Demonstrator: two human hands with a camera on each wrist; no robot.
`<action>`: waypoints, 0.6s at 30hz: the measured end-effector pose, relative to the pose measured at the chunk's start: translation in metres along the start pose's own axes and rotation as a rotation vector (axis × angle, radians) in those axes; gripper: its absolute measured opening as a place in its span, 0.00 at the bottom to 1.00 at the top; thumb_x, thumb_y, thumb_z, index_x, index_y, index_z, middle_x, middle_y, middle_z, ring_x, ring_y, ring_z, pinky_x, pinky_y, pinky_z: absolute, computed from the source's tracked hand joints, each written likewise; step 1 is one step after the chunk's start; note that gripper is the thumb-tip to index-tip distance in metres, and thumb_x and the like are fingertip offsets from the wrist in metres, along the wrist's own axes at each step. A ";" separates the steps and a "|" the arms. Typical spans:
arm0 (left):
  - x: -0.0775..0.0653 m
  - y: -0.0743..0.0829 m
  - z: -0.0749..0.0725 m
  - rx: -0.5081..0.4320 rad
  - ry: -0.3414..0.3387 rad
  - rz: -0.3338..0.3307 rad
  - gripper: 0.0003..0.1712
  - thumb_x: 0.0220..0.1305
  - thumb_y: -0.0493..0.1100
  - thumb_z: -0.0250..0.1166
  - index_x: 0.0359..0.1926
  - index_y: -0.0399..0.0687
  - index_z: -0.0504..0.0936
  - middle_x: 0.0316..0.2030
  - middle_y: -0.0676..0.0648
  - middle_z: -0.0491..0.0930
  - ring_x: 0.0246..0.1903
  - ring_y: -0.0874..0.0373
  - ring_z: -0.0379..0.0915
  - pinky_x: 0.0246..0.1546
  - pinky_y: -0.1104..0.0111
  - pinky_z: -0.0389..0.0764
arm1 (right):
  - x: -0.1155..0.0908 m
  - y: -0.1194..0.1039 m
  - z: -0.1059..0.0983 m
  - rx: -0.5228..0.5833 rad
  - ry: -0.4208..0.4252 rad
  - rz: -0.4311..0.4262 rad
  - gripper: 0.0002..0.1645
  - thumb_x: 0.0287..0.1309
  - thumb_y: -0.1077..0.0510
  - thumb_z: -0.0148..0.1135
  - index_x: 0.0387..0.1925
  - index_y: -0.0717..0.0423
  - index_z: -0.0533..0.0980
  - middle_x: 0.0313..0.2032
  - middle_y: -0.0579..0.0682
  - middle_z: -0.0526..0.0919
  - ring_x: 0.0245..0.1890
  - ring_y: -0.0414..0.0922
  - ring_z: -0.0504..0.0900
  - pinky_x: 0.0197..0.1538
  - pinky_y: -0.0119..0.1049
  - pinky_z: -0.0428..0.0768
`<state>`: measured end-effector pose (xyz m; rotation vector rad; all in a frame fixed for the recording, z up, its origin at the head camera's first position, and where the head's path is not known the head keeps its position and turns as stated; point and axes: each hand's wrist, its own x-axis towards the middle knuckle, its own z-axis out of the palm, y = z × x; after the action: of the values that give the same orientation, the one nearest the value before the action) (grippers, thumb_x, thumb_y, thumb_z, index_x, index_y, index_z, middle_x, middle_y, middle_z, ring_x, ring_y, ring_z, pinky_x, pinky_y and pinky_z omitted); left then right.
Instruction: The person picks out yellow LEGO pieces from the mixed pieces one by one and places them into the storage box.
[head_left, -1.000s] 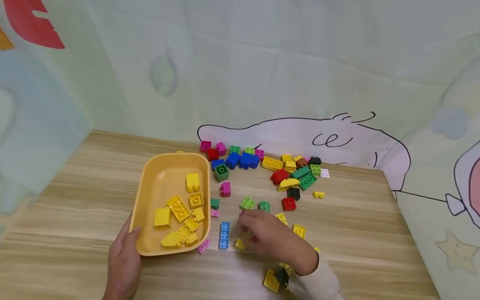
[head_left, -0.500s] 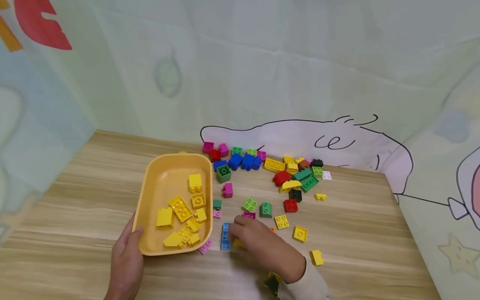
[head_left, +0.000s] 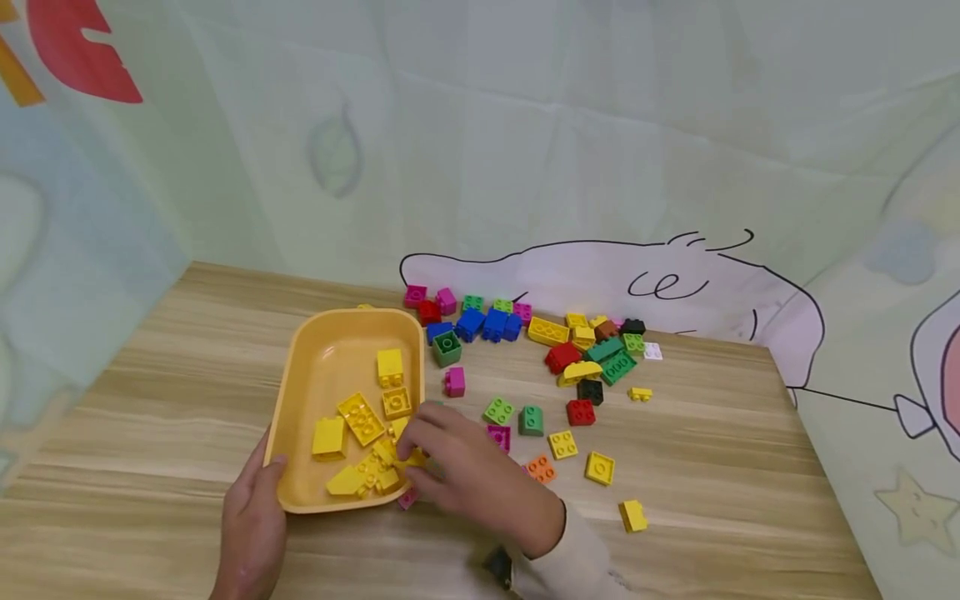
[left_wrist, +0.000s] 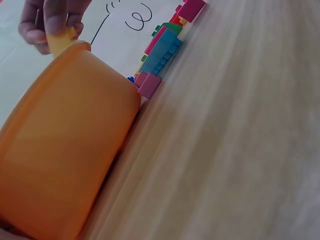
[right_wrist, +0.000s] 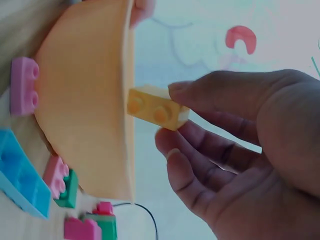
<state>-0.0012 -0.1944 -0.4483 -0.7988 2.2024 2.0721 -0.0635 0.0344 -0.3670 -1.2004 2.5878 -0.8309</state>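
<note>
1. Holds a yellow brick (right_wrist: 157,107), studs exposed, in a narrow pinch between thumb and fingers of the right hand (head_left: 465,475).
2. Positions the yellow brick at the right rim of the yellow-orange tray (head_left: 315,383), not yet released. Cannot tell whether touching the rim.
3. Grips the tray near its lower left corner with the left hand (head_left: 255,517), thumb at the rim, fingers largely hidden.
4. Judged done: several yellow bricks (head_left: 362,418) loose inside the tray, mostly toward the right and near sides, with no other colour seen among them.
5. Judged left: on the table (head_left: 712,467), a square yellow brick (head_left: 600,468), a studded yellow brick (head_left: 562,444) and a stray yellow brick (head_left: 633,516); farther back, a long yellow brick (head_left: 548,332), an arched yellow brick (head_left: 580,373) and a small yellow brick (head_left: 640,393).
6. Noted outside the tray: orange brick (head_left: 541,468), red brick (head_left: 581,412), blue bricks (head_left: 495,325) toward the back edge, pink brick (right_wrist: 24,86) just beside the tray.
7. Assessed as partway along, with numerous yellow pieces outstanding.
</note>
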 end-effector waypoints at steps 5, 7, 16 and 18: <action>0.000 -0.001 -0.001 0.013 0.014 0.008 0.29 0.81 0.49 0.30 0.78 0.52 0.43 0.78 0.53 0.42 0.77 0.55 0.39 0.78 0.50 0.49 | 0.006 -0.001 0.010 -0.011 0.031 0.009 0.09 0.59 0.58 0.72 0.39 0.51 0.78 0.40 0.41 0.75 0.39 0.37 0.74 0.46 0.24 0.86; -0.001 -0.001 -0.001 0.018 0.021 0.008 0.29 0.81 0.49 0.30 0.78 0.52 0.44 0.78 0.53 0.42 0.77 0.55 0.40 0.78 0.50 0.50 | 0.007 -0.001 0.013 -0.013 0.039 0.016 0.10 0.59 0.58 0.72 0.39 0.51 0.78 0.40 0.41 0.74 0.38 0.37 0.74 0.45 0.24 0.86; -0.001 0.000 0.000 0.004 0.027 0.009 0.29 0.81 0.47 0.30 0.78 0.52 0.44 0.78 0.53 0.43 0.77 0.55 0.40 0.79 0.52 0.49 | -0.005 0.006 -0.009 0.008 0.042 0.120 0.09 0.59 0.58 0.71 0.40 0.50 0.79 0.42 0.42 0.78 0.41 0.41 0.79 0.46 0.29 0.89; -0.001 0.000 0.000 -0.008 0.024 0.013 0.29 0.81 0.47 0.31 0.78 0.52 0.44 0.78 0.53 0.43 0.77 0.56 0.40 0.79 0.52 0.48 | -0.016 0.014 -0.023 0.006 0.064 0.152 0.10 0.58 0.60 0.72 0.40 0.50 0.79 0.41 0.43 0.79 0.40 0.43 0.81 0.45 0.32 0.90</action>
<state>-0.0005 -0.1940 -0.4484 -0.8168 2.2188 2.0890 -0.0710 0.0635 -0.3567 -0.9765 2.6840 -0.8581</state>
